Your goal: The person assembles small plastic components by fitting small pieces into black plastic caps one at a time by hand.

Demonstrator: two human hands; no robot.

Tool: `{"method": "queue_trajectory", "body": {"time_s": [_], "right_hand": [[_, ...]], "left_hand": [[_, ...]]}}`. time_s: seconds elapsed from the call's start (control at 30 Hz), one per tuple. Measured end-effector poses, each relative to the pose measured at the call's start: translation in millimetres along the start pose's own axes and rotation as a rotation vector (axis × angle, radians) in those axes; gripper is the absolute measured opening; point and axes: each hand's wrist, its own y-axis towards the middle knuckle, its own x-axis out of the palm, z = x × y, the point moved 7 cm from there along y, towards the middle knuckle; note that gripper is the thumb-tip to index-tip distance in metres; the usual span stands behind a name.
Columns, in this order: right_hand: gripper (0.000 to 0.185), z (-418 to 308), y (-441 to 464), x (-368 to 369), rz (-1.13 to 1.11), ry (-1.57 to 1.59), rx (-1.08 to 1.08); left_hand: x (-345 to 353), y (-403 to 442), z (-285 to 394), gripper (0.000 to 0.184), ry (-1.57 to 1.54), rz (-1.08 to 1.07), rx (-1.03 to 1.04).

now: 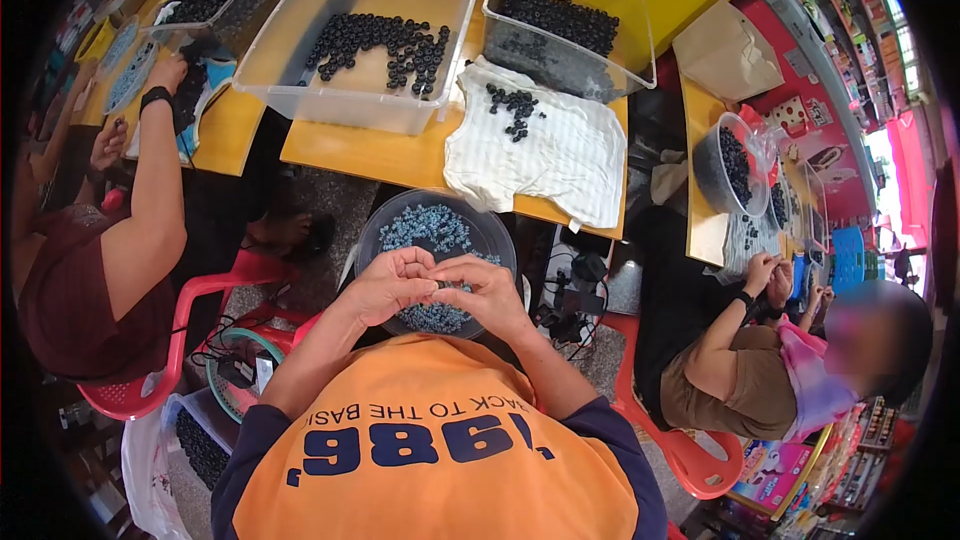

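One small dark part [440,285] sits mid-frame, pinched by the fingertips of left hand [392,285] and right hand [487,292] — and if that pinch slips, it could drop into the bowl [497,228] below, lost among blue bits [420,227]! Upper centre, black pieces [516,112] lie loose on cloth [582,150] — a tug might roll some off.

Basin [496,224]: round, dark, open-topped.
Blue-grey pieces [425,225]: small, loose, heaped; I see them at the basin's twelve and six o'clock.
Held piece [440,285]: small, dark, mostly hidden from my remote post; over the basin's middle.
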Motion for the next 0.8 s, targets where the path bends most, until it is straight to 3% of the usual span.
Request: {"method": "queue_trajectory", "body": {"time_s": [0.13,0.17,0.27,0.3,0.4,0.47,0.67,0.8], "right_hand": [[0.016,-12.4,16.3,-21.8,0.162,-0.109,-0.090],[0.015,-20.9,21.4,-33.2,0.245,-0.179,-0.155],[0.016,-14.0,49.5,-97.7,0.580,-0.245,-0.059],[0.018,-10.7,65.6,-120.4,0.614,-0.299,-0.072],[0.014,21.1,111.9,-171.2,0.672,-0.408,-0.110],[0.019,19.4,137.5,-173.5,0.581,-0.972,-0.386],[0.016,45.1,170.7,-175.0,0.361,-1.106,-0.391],[0.015,48.5,158.5,-180.4,0.412,-0.966,-0.424]], "left_hand": [[4.8,12.0,39.8,0.026,0.150,0.132,0.152],[7.6,12.8,63.9,0.022,0.243,0.181,0.261],[5.1,5.5,146.4,0.018,0.380,0.409,0.520],[10.9,1.8,175.2,0.019,0.399,0.453,0.672],[25.4,0.6,244.5,0.023,0.685,0.565,0.844],[19.0,12.3,263.6,0.022,0.909,0.581,0.958],[56.1,-6.0,219.2,0.016,1.147,0.629,1.076],[51.4,-7.3,180.2,0.015,0.914,0.577,1.080]]}}
